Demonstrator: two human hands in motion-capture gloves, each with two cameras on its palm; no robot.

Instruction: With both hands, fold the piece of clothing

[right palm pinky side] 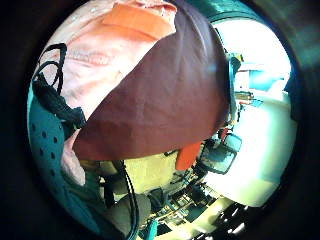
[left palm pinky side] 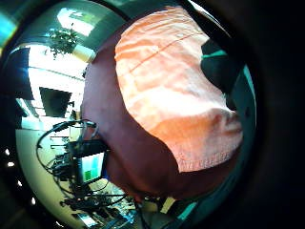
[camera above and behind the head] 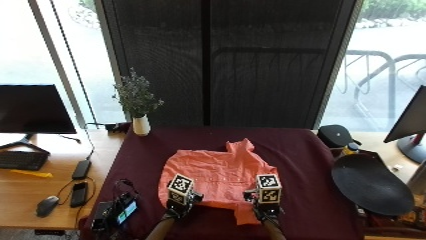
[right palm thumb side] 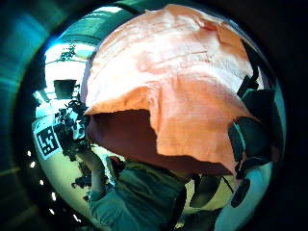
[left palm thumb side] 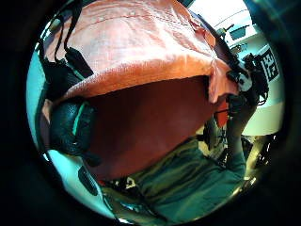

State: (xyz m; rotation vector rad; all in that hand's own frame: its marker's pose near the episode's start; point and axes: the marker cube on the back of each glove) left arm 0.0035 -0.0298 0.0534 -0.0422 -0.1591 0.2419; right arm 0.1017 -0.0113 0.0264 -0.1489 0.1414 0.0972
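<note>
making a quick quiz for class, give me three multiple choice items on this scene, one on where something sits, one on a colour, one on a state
1. Where does the vase of flowers stand?
A. at the far left corner of the tablecloth
B. on the garment
C. beside the person's hands

2. What colour is the garment?
A. blue
B. orange-pink
C. white

3. How does the garment lie?
A. rolled into a tight ball
B. hanging off a chair
C. partly spread, its near edge at the left hand and right hand

Answers: 1 A, the vase is at the cloth's far left corner. 2 B, the outside view shows orange-pink cloth. 3 C, the cloth lies spread on the table, both hands at its near edge.
</note>
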